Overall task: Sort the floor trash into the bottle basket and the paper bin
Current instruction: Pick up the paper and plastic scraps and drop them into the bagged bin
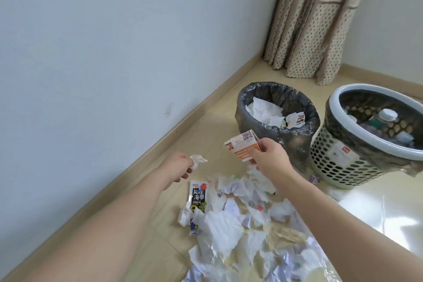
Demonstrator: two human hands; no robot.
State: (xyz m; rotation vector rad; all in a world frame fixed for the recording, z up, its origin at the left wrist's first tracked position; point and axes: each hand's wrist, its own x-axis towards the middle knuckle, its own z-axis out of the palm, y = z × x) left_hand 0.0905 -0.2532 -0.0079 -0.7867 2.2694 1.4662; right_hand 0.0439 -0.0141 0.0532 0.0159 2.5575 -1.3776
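Note:
My right hand point(270, 155) grips a folded orange-and-white printed leaflet point(242, 145), held above the floor just in front of the paper bin point(256, 126), a bin lined with a black bag with white paper inside. My left hand point(180, 165) pinches a small crumpled white tissue point(198, 159) above the floor, left of the leaflet. The bottle basket point(343, 162), perforated with a pale blue rim, stands to the right and holds several bottles. A heap of torn white paper point(242, 224) covers the floor under my arms.
A black-and-white snack wrapper point(198, 194) lies at the left edge of the heap. The white wall and its skirting board point(160, 142) run along the left. A patterned curtain point(315, 18) hangs in the corner behind the bins. Shiny floor lies at the right.

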